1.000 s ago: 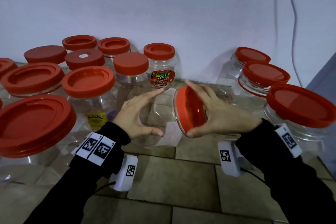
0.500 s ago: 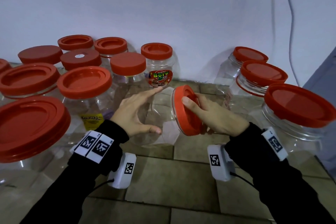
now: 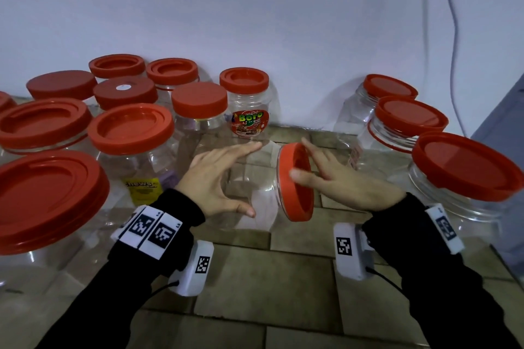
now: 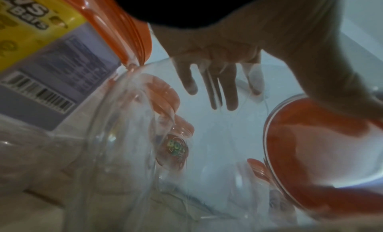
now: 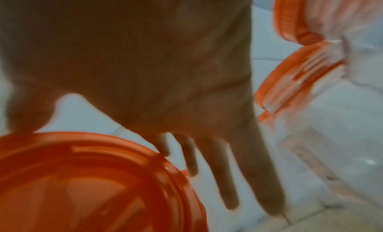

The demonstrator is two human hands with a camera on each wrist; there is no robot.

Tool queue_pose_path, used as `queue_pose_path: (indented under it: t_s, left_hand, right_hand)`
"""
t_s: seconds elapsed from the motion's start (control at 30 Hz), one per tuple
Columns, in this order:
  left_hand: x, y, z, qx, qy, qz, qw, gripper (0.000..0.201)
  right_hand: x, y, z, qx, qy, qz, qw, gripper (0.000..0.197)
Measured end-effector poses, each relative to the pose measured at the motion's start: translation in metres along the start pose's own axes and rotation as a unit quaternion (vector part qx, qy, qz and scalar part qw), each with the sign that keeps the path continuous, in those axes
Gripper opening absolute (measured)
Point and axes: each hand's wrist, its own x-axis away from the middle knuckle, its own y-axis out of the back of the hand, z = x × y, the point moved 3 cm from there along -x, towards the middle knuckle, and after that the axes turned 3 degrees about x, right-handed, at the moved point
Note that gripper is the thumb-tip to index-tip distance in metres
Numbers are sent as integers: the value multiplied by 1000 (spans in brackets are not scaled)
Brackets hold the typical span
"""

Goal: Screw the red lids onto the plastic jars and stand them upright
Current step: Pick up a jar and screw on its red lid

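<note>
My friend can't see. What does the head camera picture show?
Two hands hold a clear jar lying on its side: the left hand steadies it, the right hand touches its red lid. Closed red-lidded jars stand around it.

Clear jar [image 3: 255,187] lying on its side on tiled floor [image 3: 269,292], red lid [image 3: 296,183] facing right. Left hand [image 3: 218,178] spread flat over jar body. Right hand [image 3: 340,181] straight-fingered, thumb at lid rim. Upright lidded jars [image 3: 130,150] left and right, against wall [image 3: 255,8].
</note>
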Motion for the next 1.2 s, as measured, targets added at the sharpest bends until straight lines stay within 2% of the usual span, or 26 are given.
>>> queue_pose_path:
  t_s: [0.07, 0.13, 0.17, 0.23, 0.27, 0.33, 0.37, 0.43, 0.5, 0.57, 0.63, 0.7, 0.77, 0.83, 0.9, 0.97, 1.03, 1.1, 1.13, 1.2]
  left_hand:
    - [0, 1, 2, 5, 5, -3, 1000, 98]
    - [0, 2, 3, 6, 5, -1, 1000, 100]
    - [0, 1, 3, 5, 3, 0, 1000, 100]
    - [1, 0, 2, 1, -2, 0, 1000, 99]
    - [1, 0, 2, -5, -5, 0, 1000, 99]
    - [1, -1, 1, -13, -11, -2, 1000, 98]
    - [1, -1, 2, -12, -10, -4, 1000, 98]
    - [1, 1, 5, -5, -4, -11, 1000, 98]
    - [2, 3, 9, 11, 6, -20, 1000, 100]
    - [3, 4, 10, 19, 12, -21, 1000, 100]
    - [2, 3, 9, 14, 12, -25, 1000, 100]
    - [2, 3, 8, 5, 11, -26, 1000, 100]
    - [1, 3, 8, 6, 15, -27, 1000, 100]
    - [3, 4, 9, 12, 17, -32, 999, 100]
    - [5, 4, 10, 16, 13, -39, 999, 100]
    - [7, 4, 9, 20, 10, -43, 999, 100]
    - [8, 4, 9, 20, 10, -51, 998, 100]
    - [9, 4, 9, 21, 10, -60, 998, 99]
    - [10, 4, 10, 25, 13, -65, 997, 99]
    - [12, 6, 11, 34, 22, -73, 996, 98]
  right_hand:
    - [4, 2, 3, 7, 77, 18, 997, 104]
    - [3, -2, 3, 23, 107, -17, 994, 102]
    - [1, -4, 3, 10, 90, -36, 995, 96]
    - [-4, -10, 5, -42, 6, -50, 998, 85]
    - [-6, -12, 4, -60, -43, -43, 996, 86]
    - [-9, -12, -3, -53, -73, -18, 996, 97]
    - [-9, -12, -6, -35, -49, 1, 998, 103]
    - [-6, -8, -5, -17, 42, 27, 999, 111]
    - [-3, -5, -2, -4, 98, 19, 995, 110]
    - [-5, -6, 2, -12, 87, -21, 996, 101]
    - [-8, -10, 7, -59, 20, -32, 998, 93]
    - [-12, -11, 7, -59, -36, -17, 997, 86]
    - [-14, -7, 2, -13, -19, 12, 1000, 95]
    - [-9, 0, 4, 9, 49, 37, 998, 111]
    - [-6, 2, 6, 17, 101, 32, 994, 112]
    - [-8, -2, 5, -5, 91, 6, 996, 101]
    - [-10, -10, 8, -62, 30, -21, 997, 84]
    - [-14, -16, 4, -57, -36, -13, 998, 72]
    - [-16, -18, 0, -50, -41, -5, 998, 76]
    - [-16, -16, 0, -77, 18, 9, 997, 94]
